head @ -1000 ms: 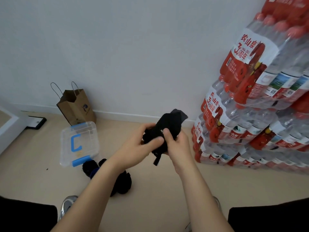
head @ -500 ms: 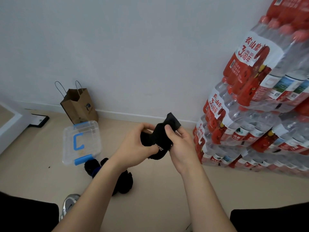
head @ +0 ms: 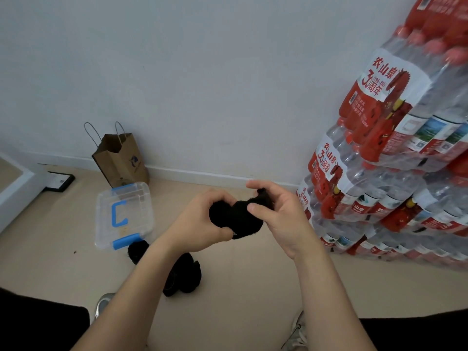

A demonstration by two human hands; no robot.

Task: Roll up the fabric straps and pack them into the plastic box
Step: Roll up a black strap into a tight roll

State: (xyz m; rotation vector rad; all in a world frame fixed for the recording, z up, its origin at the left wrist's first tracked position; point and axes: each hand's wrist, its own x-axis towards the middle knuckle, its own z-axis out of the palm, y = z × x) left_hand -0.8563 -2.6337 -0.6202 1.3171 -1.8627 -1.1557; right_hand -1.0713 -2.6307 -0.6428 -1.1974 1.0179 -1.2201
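1. Paper bag [head: 121, 160]: brown, upright, just behind the plastic box [head: 124, 214], against the wall [head: 202, 97].
2. Plastic box: clear, lid on, blue handle and blue clip, flat on the floor [head: 50, 262].
3. Loose straps [head: 183, 274]: black bundles on the floor, just in front of the box and to its right. The left forearm covers part of them.
4. Left hand [head: 200, 224]: right of the box, off the floor. Its fingers are curled round the left end of the held strap [head: 243, 220].
5. Held strap: black, bunched into a lump between both hands, right of the box.
6. Right hand [head: 281, 219]: farther right of the box. Thumb pressed on the strap's front, fingers curled over its upper right end, pinching it.
7. Bottled water packs [head: 379, 173]: red labels, stacked far right of the box.
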